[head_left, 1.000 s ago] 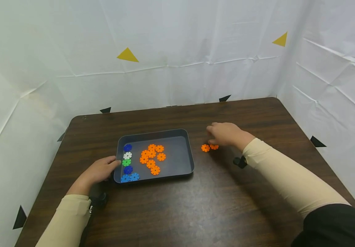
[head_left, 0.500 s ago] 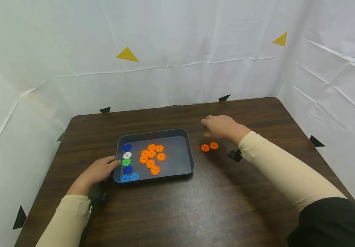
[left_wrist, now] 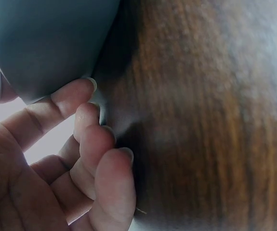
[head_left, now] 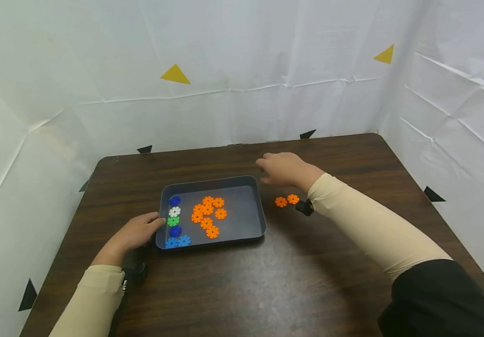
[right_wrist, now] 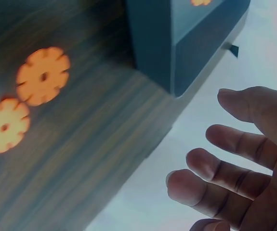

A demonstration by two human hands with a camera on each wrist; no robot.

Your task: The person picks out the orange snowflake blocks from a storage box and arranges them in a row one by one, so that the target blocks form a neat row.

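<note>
2 orange discs (head_left: pixel 286 200) lie on the table (head_left: pixel 309 271) at the tray's (head_left: pixel 250 183) 3 o'clock; 7 more, it seems, sit inside. The right hand (head_left: pixel 282 168) hovers empty, fingers loosely spread. The left hand (head_left: pixel 134 233) touches the tray's 9 o'clock edge, fingers relaxed.

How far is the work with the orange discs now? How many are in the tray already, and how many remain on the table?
Seven orange discs already lie in the grey tray, beside blue, white and green ones. The left hand touches the tray's near-left corner. The right hand hovers by the tray's far right corner with relaxed fingers, holding nothing as far as the wrist view shows. Two loose orange discs lie on the table.
</note>
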